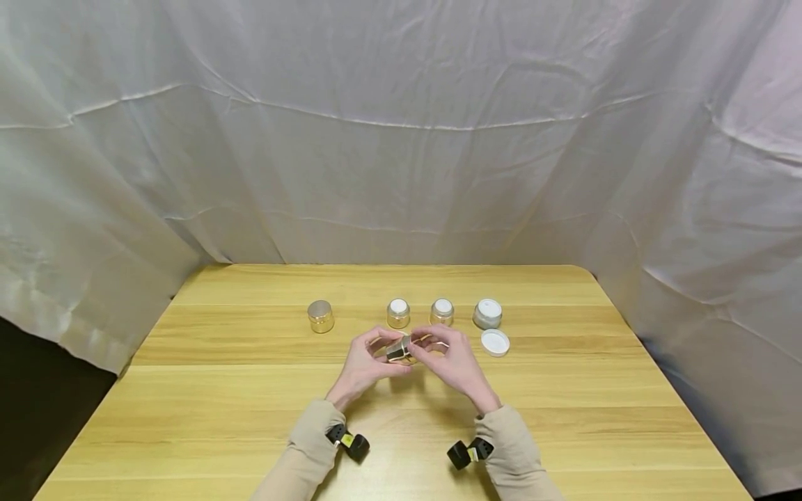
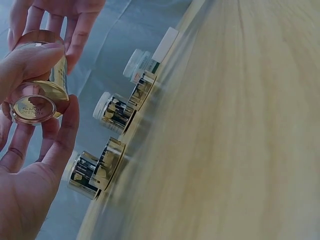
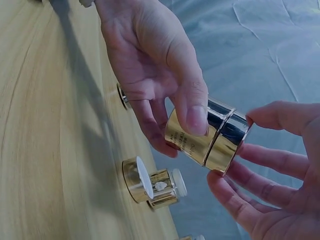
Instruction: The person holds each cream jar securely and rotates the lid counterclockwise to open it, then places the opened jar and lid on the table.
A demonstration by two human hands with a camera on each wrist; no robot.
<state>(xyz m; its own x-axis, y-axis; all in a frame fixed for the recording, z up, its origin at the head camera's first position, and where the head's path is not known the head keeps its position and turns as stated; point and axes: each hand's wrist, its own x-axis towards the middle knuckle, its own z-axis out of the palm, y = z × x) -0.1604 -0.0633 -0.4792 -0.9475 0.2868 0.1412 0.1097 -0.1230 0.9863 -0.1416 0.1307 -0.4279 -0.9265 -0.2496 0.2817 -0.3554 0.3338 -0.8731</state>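
Raised in front of me is a gold cosmetic jar (image 1: 397,350) with its lid on, tilted between both hands. My left hand (image 1: 367,358) grips the jar's body, thumb across the printed side; the stamped round base shows in the left wrist view. From the other end, my right hand (image 1: 452,358) pinches the shiny lid (image 3: 239,131) with its fingertips. Behind the hands stand two gold jars (image 1: 398,314) (image 1: 441,313) with white tops. A gold lid (image 3: 131,182) with a white inside lies beside one of them.
At the left stands another gold jar (image 1: 321,317), with a dull metallic lid. A pale glass jar (image 1: 487,314) stands at the right with a white lid (image 1: 495,342) lying in front of it. Everything is on a wooden table (image 1: 219,417), with grey cloth (image 1: 401,174) hanging behind.
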